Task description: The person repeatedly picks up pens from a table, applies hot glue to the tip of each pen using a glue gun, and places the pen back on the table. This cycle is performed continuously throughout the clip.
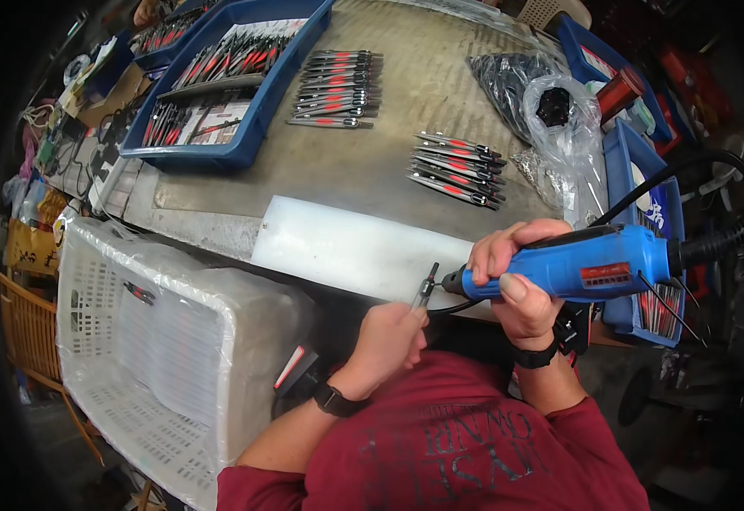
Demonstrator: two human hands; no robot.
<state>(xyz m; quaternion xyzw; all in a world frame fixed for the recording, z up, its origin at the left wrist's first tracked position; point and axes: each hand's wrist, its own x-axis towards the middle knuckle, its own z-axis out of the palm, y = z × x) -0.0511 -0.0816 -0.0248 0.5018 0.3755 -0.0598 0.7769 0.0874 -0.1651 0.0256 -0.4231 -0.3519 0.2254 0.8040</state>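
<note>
My right hand (527, 294) is wrapped round a blue electric screwdriver (572, 255) lying sideways, its tip toward the left. A slim grey pen-shaped tool (426, 289) with a dark tip stands up from my left hand (389, 341), whose fingers are closed on its lower part. The screwdriver's dark nose is close beside the tool's upper end; whether they touch I cannot tell. Both hands are over the near edge of a white board (346, 247). Beyond it lies a small group of grey, red and black pen-shaped tools (457, 170), with a longer row (334, 92) farther left.
A blue bin (261, 128) of similar tools stands at the far left. At lower left is a white plastic basket (244, 341) lined with clear film. Clear bags (572, 102) of dark parts lie at the right, near another blue bin (623, 170). A black cable (696, 160) loops off the screwdriver.
</note>
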